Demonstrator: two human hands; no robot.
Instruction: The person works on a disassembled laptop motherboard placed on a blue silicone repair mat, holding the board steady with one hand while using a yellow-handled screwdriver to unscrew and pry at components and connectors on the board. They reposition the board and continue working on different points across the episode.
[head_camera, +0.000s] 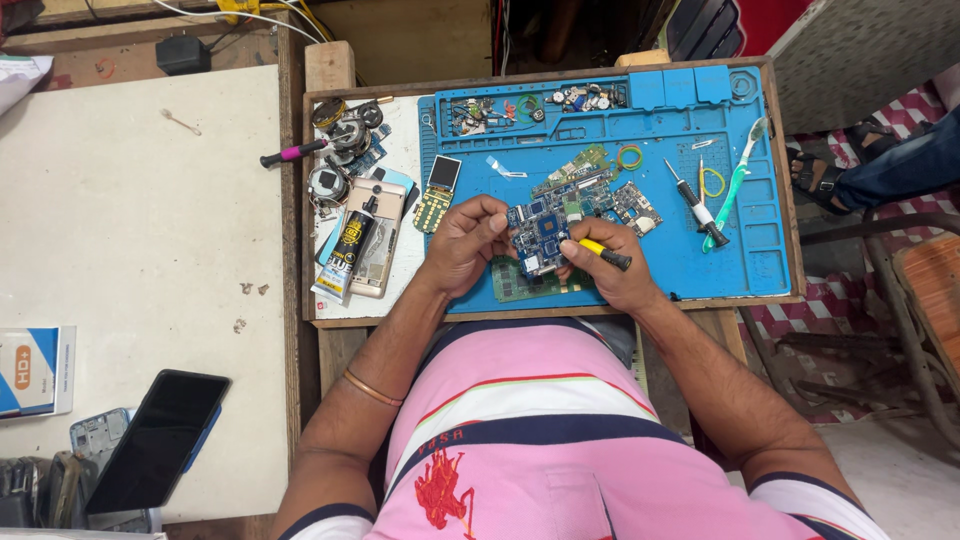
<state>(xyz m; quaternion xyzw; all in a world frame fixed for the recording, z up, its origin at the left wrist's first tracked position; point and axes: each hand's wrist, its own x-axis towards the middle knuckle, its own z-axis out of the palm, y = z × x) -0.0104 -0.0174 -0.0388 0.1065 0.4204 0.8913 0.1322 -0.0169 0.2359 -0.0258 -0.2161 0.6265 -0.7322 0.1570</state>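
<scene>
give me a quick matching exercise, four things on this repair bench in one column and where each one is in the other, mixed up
Things:
1. blue circuit board
2. yellow-handled tool
3. toothbrush
4. black glue tube

Places:
A. lying on the gold phone, beside the left edge of the mat
B. gripped in the right hand
C. near the right edge of the blue mat
D. pinched by the left hand at mid-mat

Pairs: 1-D, 2-B, 3-C, 4-A
</scene>
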